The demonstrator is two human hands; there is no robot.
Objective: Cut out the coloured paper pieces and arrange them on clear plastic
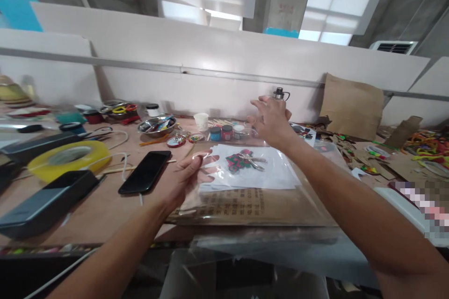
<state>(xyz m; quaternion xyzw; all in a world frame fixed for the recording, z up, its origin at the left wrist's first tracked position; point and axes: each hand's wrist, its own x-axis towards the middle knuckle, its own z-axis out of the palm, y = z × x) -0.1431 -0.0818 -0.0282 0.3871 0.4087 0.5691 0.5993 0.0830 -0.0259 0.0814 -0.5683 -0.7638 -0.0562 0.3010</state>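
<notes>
My left hand (187, 177) is at the near left of a stack of white paper (280, 175). A clear plastic sheet (312, 201) glints between its thumb and fingers and spreads over the cardboard (224, 212). On the paper, seemingly under the plastic, lie a green and pink patterned piece (235, 162) and metal-handled pliers or scissors (257, 162). My right hand (271, 119) is raised above the paper's far edge, fingers spread, in front of a black-capped bottle (278, 93). I see nothing clearly held in it.
A black phone (145, 172), a yellow tape roll (70, 159) and a grey case (49, 203) lie left. Small paint jars (227, 132), a white cup (201, 121) and a metal bowl (156, 125) stand behind. Cardboard scraps (347, 149) and colourful cords (426, 145) cover the right.
</notes>
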